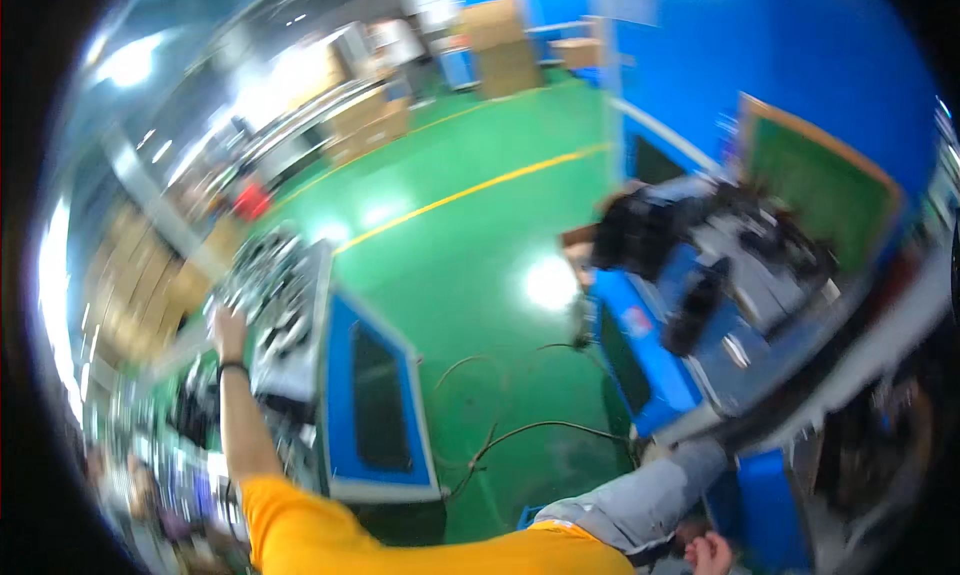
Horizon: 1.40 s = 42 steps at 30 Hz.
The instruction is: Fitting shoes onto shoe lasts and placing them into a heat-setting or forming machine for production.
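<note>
My left arm reaches out to a heap of small shiny grey metal-looking parts (pixel 270 280) on a bench at the left. At the heap's near left edge is my left hand (pixel 228 327), with a dark band round the wrist; motion smears its fingers. My right hand (pixel 708 553) is low at the lower right, beside my grey trouser leg (pixel 640 500). Its fingers are curled in, and whatever they may hold is hidden. Near it stands a blue bin or panel (pixel 770 510).
A second bench (pixel 720 375) at the right carries dark parts, with a green board (pixel 820 180) behind it. A hose or cable (pixel 550 427) loops across the green floor (pixel 470 305) between the benches. Cardboard boxes (pixel 500 50) stand at the back.
</note>
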Tool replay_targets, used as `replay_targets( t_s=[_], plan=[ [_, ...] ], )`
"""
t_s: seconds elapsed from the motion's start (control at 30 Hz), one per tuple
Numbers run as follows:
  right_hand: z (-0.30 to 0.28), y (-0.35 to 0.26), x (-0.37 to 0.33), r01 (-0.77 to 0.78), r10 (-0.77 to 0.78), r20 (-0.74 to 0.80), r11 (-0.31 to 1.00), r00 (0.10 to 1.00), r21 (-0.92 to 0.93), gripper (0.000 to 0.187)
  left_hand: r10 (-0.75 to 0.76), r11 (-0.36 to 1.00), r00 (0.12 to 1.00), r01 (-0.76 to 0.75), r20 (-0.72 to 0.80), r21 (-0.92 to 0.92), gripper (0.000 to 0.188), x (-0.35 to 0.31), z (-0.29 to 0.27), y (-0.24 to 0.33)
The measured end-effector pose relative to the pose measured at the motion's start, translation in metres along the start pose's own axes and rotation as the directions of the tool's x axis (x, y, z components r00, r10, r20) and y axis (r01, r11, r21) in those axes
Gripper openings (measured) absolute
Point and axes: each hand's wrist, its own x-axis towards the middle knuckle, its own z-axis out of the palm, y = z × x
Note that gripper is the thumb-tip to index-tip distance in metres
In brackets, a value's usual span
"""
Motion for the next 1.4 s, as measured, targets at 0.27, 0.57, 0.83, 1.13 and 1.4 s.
replay_targets(
  t_s=[0.27,0.57,0.83,1.13,1.4],
  plan=[
    [-0.006,0.012,-0.035,0.100,-0.102,-0.204,0.995,0.974,-0.024,0.034,0.852,0.106,0.430,-0.699,-0.298,-0.707,0.042,-0.176,-0.124,0.634],
    [0.003,0.008,-0.061,-0.242,0.134,-0.331,0.919,0.934,-0.312,0.041,0.983,0.164,0.062,-0.714,0.172,-0.680,0.126,-0.359,-0.055,1.054],
    [0.005,0.027,-0.054,-0.412,0.278,-0.358,0.827,0.891,-0.383,0.052,0.903,0.430,0.262,-0.534,0.342,-0.728,0.127,-0.414,0.022,1.108],
    [-0.002,-0.069,-0.053,-0.124,0.011,-0.312,0.930,0.950,-0.346,0.036,0.942,0.293,0.065,0.313,0.328,-0.903,0.042,-0.324,-0.122,1.017],
    [0.044,-0.175,-0.063,0.674,-0.893,-0.275,0.450,0.358,-0.586,0.058,0.973,-0.141,-0.185,-0.020,-0.135,-0.990,0.082,-0.324,-0.288,0.759]
  ],
)
